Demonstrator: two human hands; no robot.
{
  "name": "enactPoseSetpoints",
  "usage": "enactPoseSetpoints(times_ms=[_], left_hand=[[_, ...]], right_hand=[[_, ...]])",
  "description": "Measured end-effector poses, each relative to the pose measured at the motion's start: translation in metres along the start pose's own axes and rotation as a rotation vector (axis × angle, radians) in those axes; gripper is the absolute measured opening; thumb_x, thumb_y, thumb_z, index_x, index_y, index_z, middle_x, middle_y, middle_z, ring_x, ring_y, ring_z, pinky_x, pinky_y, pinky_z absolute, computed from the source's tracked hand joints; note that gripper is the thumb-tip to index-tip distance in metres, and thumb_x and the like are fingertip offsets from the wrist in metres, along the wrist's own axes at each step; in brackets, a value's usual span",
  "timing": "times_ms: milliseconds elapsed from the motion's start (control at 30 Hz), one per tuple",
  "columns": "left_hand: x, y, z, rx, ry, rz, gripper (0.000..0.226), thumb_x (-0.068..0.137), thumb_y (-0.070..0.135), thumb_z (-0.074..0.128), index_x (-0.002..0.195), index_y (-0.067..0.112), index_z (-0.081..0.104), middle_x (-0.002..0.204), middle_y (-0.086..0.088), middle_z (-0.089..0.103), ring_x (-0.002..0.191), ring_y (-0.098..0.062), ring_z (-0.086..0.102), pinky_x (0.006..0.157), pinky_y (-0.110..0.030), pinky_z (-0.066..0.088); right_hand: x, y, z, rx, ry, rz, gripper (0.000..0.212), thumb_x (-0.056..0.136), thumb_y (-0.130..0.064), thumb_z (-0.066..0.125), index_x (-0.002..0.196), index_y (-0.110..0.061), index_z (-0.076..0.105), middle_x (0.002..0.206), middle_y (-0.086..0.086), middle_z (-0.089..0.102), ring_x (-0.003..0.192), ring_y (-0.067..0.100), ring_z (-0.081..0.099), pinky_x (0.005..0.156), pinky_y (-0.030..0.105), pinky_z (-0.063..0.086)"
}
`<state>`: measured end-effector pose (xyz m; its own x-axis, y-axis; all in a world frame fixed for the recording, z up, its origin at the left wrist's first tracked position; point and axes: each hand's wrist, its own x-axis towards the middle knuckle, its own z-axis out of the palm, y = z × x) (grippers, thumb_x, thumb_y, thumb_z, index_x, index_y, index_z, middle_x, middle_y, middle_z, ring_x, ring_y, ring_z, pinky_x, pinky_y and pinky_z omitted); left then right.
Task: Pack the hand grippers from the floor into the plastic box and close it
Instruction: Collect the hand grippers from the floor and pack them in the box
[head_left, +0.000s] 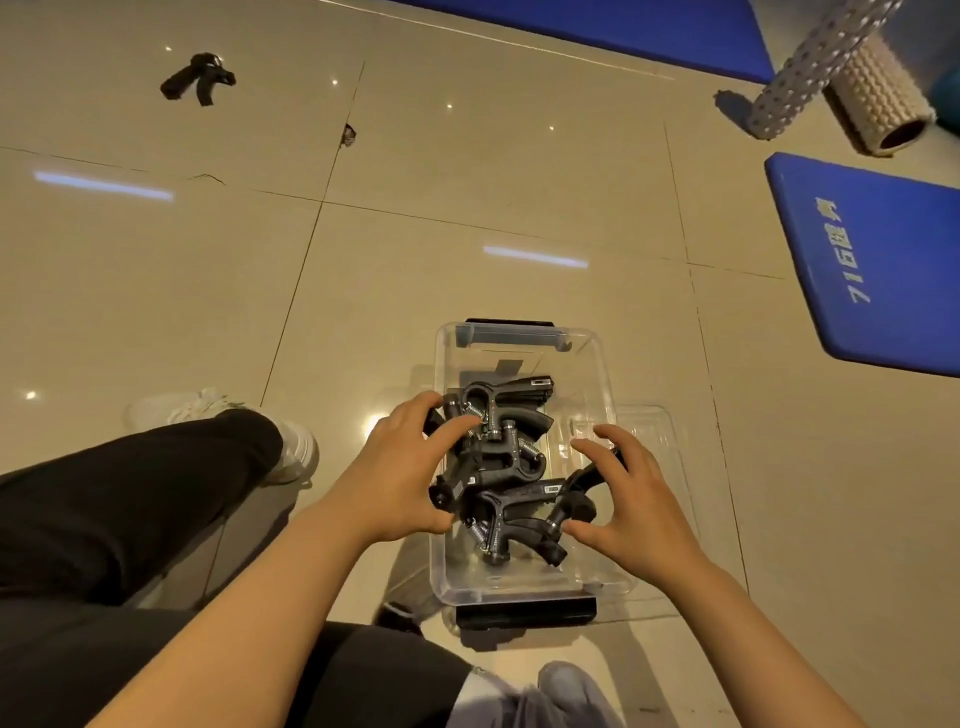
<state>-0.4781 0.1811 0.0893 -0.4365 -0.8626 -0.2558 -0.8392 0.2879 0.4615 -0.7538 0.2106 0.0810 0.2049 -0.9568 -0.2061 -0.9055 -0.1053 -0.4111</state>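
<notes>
Hand grippers (498, 467) lie piled inside the plastic box (602, 374); one more (197, 78) lies on the floor far beyond it. Left hand (400, 467) and right hand (639, 499), fingers spread, press the pile. Step: settling contents. Next: fetch the stray gripper, then fit the lid (660, 431) beside the box.

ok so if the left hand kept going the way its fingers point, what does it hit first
Probably the top black spring hand gripper in the clear plastic box; the left hand already has its fingers at it, though depth is unclear.
</notes>
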Motion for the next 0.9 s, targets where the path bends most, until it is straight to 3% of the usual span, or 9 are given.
enactPoseSetpoints(times_ms=[167, 333, 500, 567, 700, 767, 900], left_hand=[[-0.008, -0.018, 0.008, 0.225, 0.024, -0.111, 0.107, 0.056, 0.043, 0.078, 0.146, 0.031, 0.021, 0.144, -0.01, 0.027, 0.129, -0.028, 0.03, 0.105, -0.042, 0.026], [-0.006, -0.024, 0.009, 0.176, 0.031, -0.254, 0.107, 0.061, 0.045, 0.075, 0.147, 0.028, 0.013, 0.14, -0.008, 0.027, 0.127, -0.026, 0.029, 0.103, -0.038, 0.029], [-0.005, -0.028, 0.011, 0.208, 0.026, -0.314, 0.113, 0.063, 0.052, 0.074, 0.148, 0.024, 0.005, 0.139, -0.006, 0.027, 0.126, -0.024, 0.029, 0.101, -0.036, 0.032], [-0.004, -0.027, 0.013, 0.199, 0.008, -0.33, 0.113, 0.063, 0.053, 0.073, 0.148, 0.022, 0.006, 0.138, -0.006, 0.028, 0.125, -0.025, 0.03, 0.1, -0.036, 0.033], [-0.002, -0.021, 0.015, 0.188, -0.03, -0.353, 0.112, 0.061, 0.056, 0.072, 0.147, 0.022, 0.008, 0.131, -0.006, 0.031, 0.119, -0.025, 0.033, 0.095, -0.035, 0.035], [0.0, -0.02, 0.015, 0.214, -0.044, -0.363, 0.11, 0.06, 0.058, 0.071, 0.145, 0.022, 0.011, 0.129, -0.005, 0.032, 0.117, -0.025, 0.034, 0.093, -0.035, 0.035], [0.002, -0.017, 0.015, 0.22, -0.03, -0.371, 0.106, 0.059, 0.059, 0.071, 0.143, 0.022, 0.016, 0.128, -0.005, 0.032, 0.115, -0.025, 0.035, 0.092, -0.034, 0.035]], right_hand=[[0.004, -0.009, 0.005, -0.018, -0.044, -0.024, 0.082, 0.066, -0.044, 0.079, 0.137, -0.036, 0.038, 0.149, -0.009, 0.021, 0.134, 0.016, 0.025, 0.103, 0.034, 0.038], [0.009, -0.016, 0.013, 0.008, -0.05, -0.014, 0.083, 0.064, -0.047, 0.078, 0.136, -0.035, 0.039, 0.146, -0.009, 0.024, 0.133, 0.017, 0.03, 0.103, 0.037, 0.04], [0.006, -0.025, 0.031, 0.164, 0.08, 0.158, 0.082, 0.067, -0.048, 0.077, 0.137, -0.031, 0.039, 0.141, -0.006, 0.031, 0.127, 0.013, 0.034, 0.104, 0.031, 0.036], [-0.001, -0.02, 0.037, 0.154, 0.079, 0.199, 0.079, 0.069, -0.049, 0.074, 0.136, -0.029, 0.039, 0.14, -0.004, 0.033, 0.128, 0.016, 0.034, 0.106, 0.035, 0.036], [-0.011, -0.016, 0.034, -0.044, -0.088, 0.331, 0.086, 0.071, -0.06, 0.064, 0.142, -0.03, 0.027, 0.139, -0.002, 0.04, 0.129, 0.022, 0.033, 0.107, 0.039, 0.028], [-0.014, -0.019, 0.032, -0.151, -0.183, 0.295, 0.088, 0.071, -0.063, 0.062, 0.143, -0.032, 0.023, 0.141, -0.004, 0.039, 0.129, 0.022, 0.032, 0.105, 0.037, 0.026], [-0.008, -0.03, 0.026, -0.101, -0.175, 0.237, 0.089, 0.069, -0.062, 0.065, 0.143, -0.032, 0.024, 0.144, -0.005, 0.033, 0.129, 0.022, 0.031, 0.103, 0.037, 0.035]])
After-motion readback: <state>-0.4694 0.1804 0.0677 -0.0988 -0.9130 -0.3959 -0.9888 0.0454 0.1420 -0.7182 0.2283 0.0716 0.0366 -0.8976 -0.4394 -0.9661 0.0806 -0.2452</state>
